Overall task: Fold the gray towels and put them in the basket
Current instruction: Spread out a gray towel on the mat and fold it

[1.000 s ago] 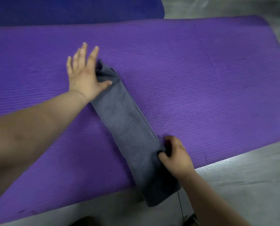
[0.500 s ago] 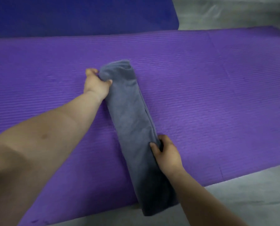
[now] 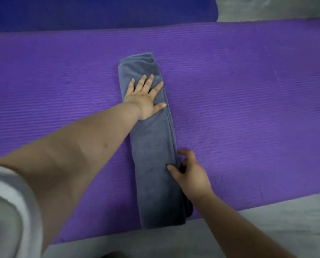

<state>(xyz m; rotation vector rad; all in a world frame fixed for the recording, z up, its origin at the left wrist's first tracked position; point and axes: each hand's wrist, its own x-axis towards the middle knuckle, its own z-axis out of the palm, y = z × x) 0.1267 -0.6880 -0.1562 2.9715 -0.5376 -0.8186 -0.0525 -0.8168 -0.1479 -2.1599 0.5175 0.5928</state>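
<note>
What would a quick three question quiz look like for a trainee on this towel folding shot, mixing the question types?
1. True or false: the left hand lies flat, fingers spread, on top of the gray towel.
2. Which does the right hand hold? A) the towel's far end B) the towel's right edge, near end C) the blue mat
3. Fill in: the towel's near end hangs past the purple mat onto the gray ____.

Key: 1 true. 2 B; its fingers curl around that edge. 3 floor.
</note>
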